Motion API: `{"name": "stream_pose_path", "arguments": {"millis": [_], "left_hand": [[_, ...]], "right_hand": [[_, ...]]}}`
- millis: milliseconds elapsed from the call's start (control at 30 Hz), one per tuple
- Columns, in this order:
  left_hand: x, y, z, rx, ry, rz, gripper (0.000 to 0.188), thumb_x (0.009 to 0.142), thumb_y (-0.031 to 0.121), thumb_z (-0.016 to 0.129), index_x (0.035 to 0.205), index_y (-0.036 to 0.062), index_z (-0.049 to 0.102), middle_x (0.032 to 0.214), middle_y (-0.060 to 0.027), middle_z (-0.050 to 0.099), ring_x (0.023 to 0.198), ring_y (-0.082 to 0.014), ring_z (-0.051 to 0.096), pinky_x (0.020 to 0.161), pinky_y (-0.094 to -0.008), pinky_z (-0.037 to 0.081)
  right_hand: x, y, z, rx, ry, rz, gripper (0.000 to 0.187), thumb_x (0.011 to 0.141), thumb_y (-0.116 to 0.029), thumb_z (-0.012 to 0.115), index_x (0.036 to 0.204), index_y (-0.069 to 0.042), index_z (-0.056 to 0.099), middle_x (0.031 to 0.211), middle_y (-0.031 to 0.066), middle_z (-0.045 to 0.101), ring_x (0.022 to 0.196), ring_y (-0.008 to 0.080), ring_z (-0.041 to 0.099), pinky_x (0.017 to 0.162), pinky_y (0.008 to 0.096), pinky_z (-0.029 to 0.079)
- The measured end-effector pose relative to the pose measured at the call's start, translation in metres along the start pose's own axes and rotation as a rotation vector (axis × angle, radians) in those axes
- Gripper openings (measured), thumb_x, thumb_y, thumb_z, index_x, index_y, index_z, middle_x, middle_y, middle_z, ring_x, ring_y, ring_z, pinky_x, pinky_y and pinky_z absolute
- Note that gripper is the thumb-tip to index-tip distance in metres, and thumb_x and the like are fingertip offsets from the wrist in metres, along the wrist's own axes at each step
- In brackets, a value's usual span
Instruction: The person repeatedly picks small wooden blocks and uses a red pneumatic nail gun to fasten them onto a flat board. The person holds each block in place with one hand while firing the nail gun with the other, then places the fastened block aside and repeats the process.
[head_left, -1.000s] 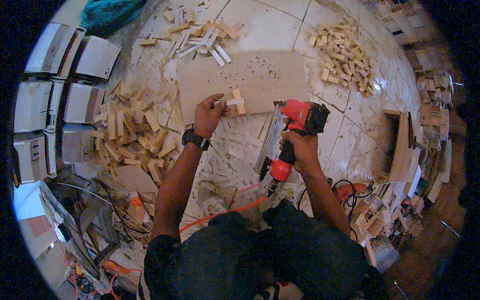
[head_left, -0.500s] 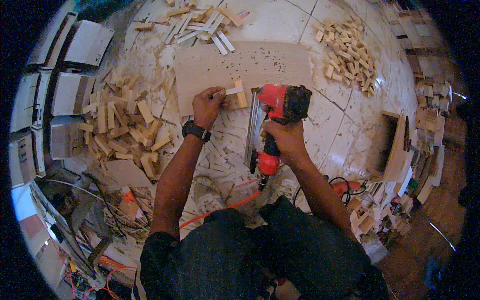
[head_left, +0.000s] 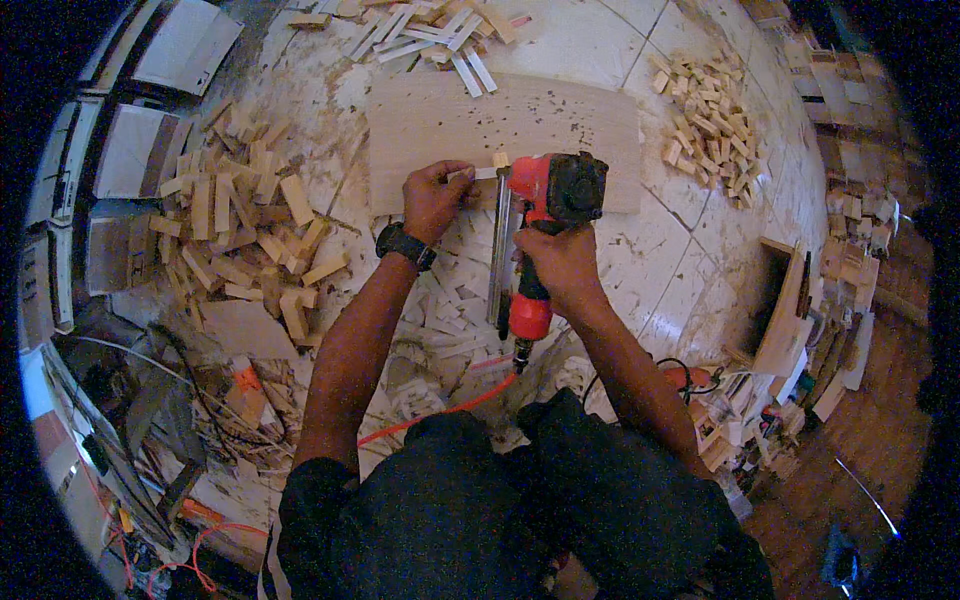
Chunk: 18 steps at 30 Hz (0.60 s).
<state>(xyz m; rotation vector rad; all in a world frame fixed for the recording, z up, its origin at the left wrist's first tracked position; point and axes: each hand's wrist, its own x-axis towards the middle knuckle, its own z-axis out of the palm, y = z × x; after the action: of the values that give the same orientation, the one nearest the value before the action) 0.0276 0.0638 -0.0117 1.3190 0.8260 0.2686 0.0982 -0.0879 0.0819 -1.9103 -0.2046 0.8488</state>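
Two forearms [head_left: 360,345] outstretched, right grip [head_left: 565,265] wrapped round red nailer [head_left: 530,316], left grip [head_left: 437,202] apparently pinching white strip [head_left: 486,174]

The nailer [head_left: 548,192] looks plastic — the board [head_left: 425,125], matt wood.

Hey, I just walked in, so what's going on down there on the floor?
A person's right hand grips a red and black nail gun with an orange hose. The left hand pinches a thin white strip beside a small wooden block, over a flat board. The nail gun partly hides the block, so I can't tell whether they touch. Loose wooden pieces lie heaped to the left.
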Motion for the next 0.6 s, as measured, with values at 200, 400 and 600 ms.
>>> {"name": "stream_pose_path", "arguments": {"millis": [200,400,600], "left_hand": [[0.002,-0.002,0.001,-0.047,0.015,0.000,0.019,0.084,0.013,0.064,0.093,-0.0040,0.066,0.068,-0.0071,0.065,0.059,-0.0111,0.063,0.054,-0.0252,0.052],[0.001,-0.003,0.000,0.023,0.014,0.030,0.020,0.083,0.013,0.065,0.093,-0.0039,0.066,0.069,-0.0081,0.065,0.060,-0.0112,0.063,0.054,-0.0247,0.051],[0.003,-0.007,-0.001,0.077,0.000,0.079,0.020,0.082,0.015,0.065,0.091,-0.0030,0.067,0.067,-0.0075,0.066,0.060,-0.0116,0.064,0.055,-0.0248,0.051]], "right_hand": [[0.000,-0.003,0.004,-0.002,0.012,-0.045,0.028,0.068,0.002,0.063,0.094,-0.002,0.053,0.068,0.0042,0.056,0.054,0.0157,0.057,0.049,0.0303,0.049],[-0.002,-0.011,0.010,-0.055,0.026,-0.063,0.025,0.068,0.001,0.060,0.093,-0.004,0.054,0.069,0.0036,0.055,0.055,0.0143,0.056,0.051,0.0299,0.048],[-0.003,-0.022,0.014,-0.218,0.010,-0.090,0.024,0.068,0.000,0.058,0.091,-0.006,0.054,0.065,0.0006,0.052,0.057,0.0124,0.050,0.055,0.0301,0.045]]}}
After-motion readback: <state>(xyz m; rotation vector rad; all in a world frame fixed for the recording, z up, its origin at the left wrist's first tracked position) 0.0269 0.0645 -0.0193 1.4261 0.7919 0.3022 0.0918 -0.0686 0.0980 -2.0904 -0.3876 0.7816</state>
